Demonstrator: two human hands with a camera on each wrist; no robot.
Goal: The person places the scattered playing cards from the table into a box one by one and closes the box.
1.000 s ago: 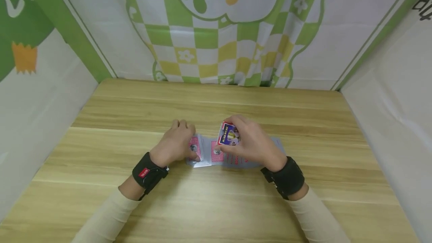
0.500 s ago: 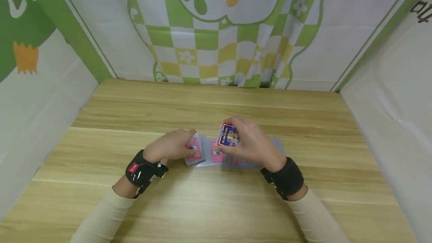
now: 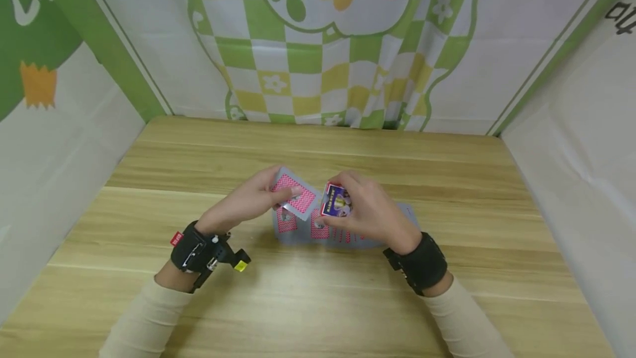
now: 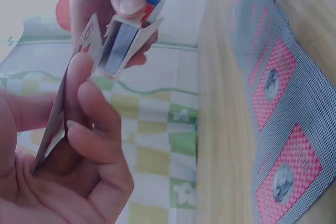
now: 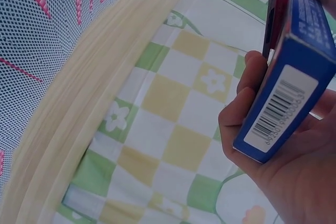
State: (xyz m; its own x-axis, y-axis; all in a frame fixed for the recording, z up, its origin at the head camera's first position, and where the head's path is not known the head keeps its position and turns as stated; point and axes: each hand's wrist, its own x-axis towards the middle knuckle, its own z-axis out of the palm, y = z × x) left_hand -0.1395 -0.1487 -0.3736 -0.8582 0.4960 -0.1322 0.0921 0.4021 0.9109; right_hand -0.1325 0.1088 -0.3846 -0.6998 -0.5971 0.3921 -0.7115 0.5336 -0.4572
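My left hand (image 3: 243, 203) pinches a playing card (image 3: 304, 201) between thumb and fingers, its red patterned back towards the head camera. In the left wrist view the held card (image 4: 52, 121) is nearly edge-on and looks thin; whether others lie behind it I cannot tell. My right hand (image 3: 375, 211) grips a small blue and red card box (image 3: 335, 201) by its sides. The box's near end (image 4: 122, 45) faces the card, its flap out and its mouth open. Below both hands lies an overlapping row of face-down cards (image 3: 287, 225), partly hidden by the right hand.
The row rests on a wood-grain table (image 3: 318, 297). A green, yellow and white checked curtain (image 3: 308, 59) hangs along the table's back edge. White cloth walls (image 3: 571, 126) stand at the left and right.
My left hand has lifted the card off the left end of the row, turned it and brought it up beside the box. My right hand and the box have barely moved.
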